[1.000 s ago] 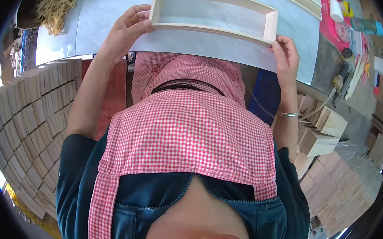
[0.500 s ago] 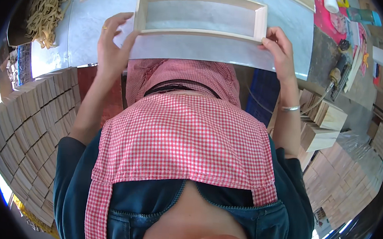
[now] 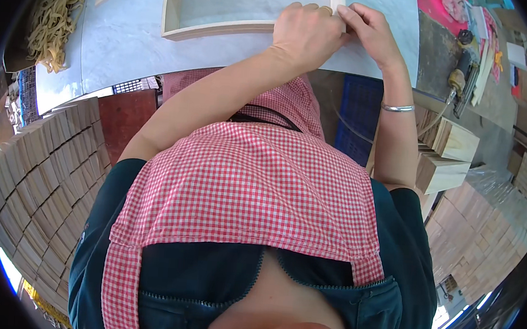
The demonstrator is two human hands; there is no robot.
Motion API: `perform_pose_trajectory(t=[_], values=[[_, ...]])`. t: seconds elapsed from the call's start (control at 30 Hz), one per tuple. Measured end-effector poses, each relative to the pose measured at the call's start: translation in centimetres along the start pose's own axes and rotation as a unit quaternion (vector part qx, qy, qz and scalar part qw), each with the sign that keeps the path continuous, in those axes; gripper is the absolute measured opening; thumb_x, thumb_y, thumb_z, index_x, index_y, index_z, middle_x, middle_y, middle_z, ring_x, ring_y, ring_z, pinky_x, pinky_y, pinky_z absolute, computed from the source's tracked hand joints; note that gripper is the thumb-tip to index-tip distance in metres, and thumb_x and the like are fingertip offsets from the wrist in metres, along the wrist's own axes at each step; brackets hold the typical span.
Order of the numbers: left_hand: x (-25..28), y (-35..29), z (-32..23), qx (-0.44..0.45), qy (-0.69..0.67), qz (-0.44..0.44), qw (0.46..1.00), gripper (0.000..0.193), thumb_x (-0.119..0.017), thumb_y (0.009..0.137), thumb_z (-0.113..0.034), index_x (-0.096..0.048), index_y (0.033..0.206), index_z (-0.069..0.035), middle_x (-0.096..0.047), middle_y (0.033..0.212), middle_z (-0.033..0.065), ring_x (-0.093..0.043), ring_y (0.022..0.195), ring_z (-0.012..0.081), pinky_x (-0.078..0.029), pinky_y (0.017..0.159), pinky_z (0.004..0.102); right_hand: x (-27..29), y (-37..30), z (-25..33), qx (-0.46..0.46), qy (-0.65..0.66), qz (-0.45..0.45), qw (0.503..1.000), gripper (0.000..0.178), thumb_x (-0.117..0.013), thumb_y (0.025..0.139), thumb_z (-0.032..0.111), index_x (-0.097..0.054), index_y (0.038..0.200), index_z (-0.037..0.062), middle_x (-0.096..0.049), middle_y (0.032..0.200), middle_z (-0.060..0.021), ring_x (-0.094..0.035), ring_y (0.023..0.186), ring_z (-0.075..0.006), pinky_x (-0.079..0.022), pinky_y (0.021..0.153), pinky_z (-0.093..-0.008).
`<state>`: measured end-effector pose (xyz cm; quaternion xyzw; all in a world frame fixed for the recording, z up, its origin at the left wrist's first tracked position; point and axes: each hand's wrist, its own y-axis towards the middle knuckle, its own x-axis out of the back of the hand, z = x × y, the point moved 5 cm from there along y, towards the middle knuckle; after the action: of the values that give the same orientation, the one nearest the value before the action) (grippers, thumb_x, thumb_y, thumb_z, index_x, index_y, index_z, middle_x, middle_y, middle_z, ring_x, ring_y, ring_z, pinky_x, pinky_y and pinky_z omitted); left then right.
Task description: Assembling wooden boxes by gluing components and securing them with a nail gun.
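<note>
Wooden frame, both hands at its right end

The wooden frame [image 3: 224, 27] lies open side up on the pale table [image 3: 122, 41], in front of us, its far right corner cut off by the top of the view. What has just changed is our left hand [image 3: 309, 36]: a moment ago it was beside the frame's left corner, and now it has crossed over to the near right corner, the forearm slanting across our apron [image 3: 250, 182]. It is curled, knuckles up, with its fingertips hidden, so we cannot tell whether it has hold of the frame.

Our right hand [image 3: 373, 34] has stayed at that end. It is partly closed, thumb and fingers bent in toward the left hand, and we cannot tell what, if anything, is pinched between them. The two hands meet, or nearly so, and cover the near right corner.

For the work, we judge this means attention has gathered at that one corner, while the left end sits with no hand steadying it.
</note>
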<state>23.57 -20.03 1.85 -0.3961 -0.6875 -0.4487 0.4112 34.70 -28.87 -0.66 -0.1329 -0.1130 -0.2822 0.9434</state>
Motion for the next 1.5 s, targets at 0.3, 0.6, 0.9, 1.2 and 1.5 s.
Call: perform_pose_trajectory(t=[0.3, 0.6, 0.9, 1.2, 1.5], values=[[-0.5, -1.0, -0.1, -0.065, 0.050, -0.132, 0.988, 0.026, -0.073, 0.082, -0.039, -0.072, 0.077, -0.013, -0.068, 0.074, 0.0009, -0.061, 0.061, 0.0197, -0.047, 0.061, 0.0299, -0.6, -0.6, 1.4, 0.055, -0.112, -0.059, 0.990, 0.038, -0.064, 0.097, 0.031, -0.058, 0.074, 0.0018, -0.053, 0.064, -0.0013, -0.046, 0.061, -0.0111, -0.041, 0.058, -0.0252], [8.5, -5.3, 4.9, -0.012, -0.077, -0.214, 0.974, 0.028, -0.074, 0.085, -0.026, -0.069, 0.110, -0.014, -0.063, 0.120, 0.0074, -0.055, 0.109, 0.0257, -0.044, 0.094, 0.0364, -1.3, -3.8, -0.6, 0.040, 0.002, -0.095, 0.995, 0.022, -0.061, 0.100, 0.018, -0.066, 0.104, -0.0028, -0.065, 0.090, -0.0050, -0.058, 0.082, -0.0120, -0.048, 0.077, -0.0236], [9.1, -14.1, 21.1, 0.393, -0.492, -0.080, 0.773, 0.034, -0.072, 0.092, -0.019, -0.063, 0.118, 0.001, -0.060, 0.105, 0.0122, -0.058, 0.099, 0.0202, -0.048, 0.089, 0.0303, -1.2, -3.4, -1.0, 0.027, 0.039, -0.052, 0.998, 0.025, -0.060, 0.100, 0.017, -0.065, 0.112, -0.0040, -0.065, 0.101, -0.0052, -0.059, 0.091, -0.0118, -0.048, 0.087, -0.0240], [8.1, -14.1, 24.1, 0.341, -0.580, 0.002, 0.739, 0.035, -0.072, 0.094, -0.017, -0.062, 0.122, 0.001, -0.061, 0.100, 0.0110, -0.060, 0.095, 0.0194, -0.049, 0.089, 0.0299, -1.1, -3.4, -0.6, 0.011, 0.039, -0.029, 0.999, 0.023, -0.058, 0.100, 0.015, -0.063, 0.113, -0.0029, -0.064, 0.109, -0.0060, -0.057, 0.095, -0.0124, -0.048, 0.090, -0.0255], [8.9, -13.5, 21.5, 0.349, -0.557, -0.023, 0.753, 0.037, -0.070, 0.096, -0.020, -0.062, 0.125, 0.001, -0.066, 0.108, 0.0140, -0.062, 0.099, 0.0176, -0.050, 0.092, 0.0294, -1.6, -3.4, 0.0, 0.037, 0.023, -0.037, 0.998, 0.022, -0.056, 0.100, 0.016, -0.060, 0.113, -0.0018, -0.063, 0.112, -0.0067, -0.056, 0.098, -0.0140, -0.045, 0.092, -0.0265]])
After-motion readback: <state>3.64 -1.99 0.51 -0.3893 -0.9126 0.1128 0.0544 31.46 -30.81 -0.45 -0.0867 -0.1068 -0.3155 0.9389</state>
